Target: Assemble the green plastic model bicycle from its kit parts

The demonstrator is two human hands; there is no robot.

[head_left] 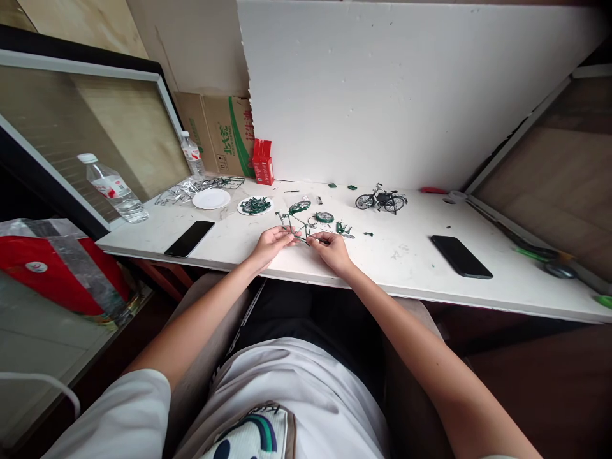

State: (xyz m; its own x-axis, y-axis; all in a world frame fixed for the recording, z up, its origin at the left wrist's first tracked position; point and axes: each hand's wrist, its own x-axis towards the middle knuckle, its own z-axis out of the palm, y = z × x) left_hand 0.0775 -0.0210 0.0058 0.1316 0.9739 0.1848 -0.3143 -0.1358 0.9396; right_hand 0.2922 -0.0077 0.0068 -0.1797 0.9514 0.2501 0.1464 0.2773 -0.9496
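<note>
Near the table's front edge, a small dark green model bicycle frame point(297, 224) is held up between my two hands. My left hand point(273, 245) pinches its left side from below, with the fingers closed. The fingertips of my right hand point(332, 250) are closed on its right end; the exact grip is partly hidden. Just behind the frame lie a green model wheel point(299, 206) and a second green wheel point(324, 217). Loose green parts point(341, 228) sit right of these. A finished-looking black model bicycle point(381, 200) stands farther back on the right.
Green parts fill a small plate point(241, 211), beside a white plate point(211, 198). Phones lie left point(190, 239) and right point(461, 257). Water bottles point(115, 189), a red box point(262, 162) and a carton point(217, 137) stand left. A white board point(406, 95) closes off the back.
</note>
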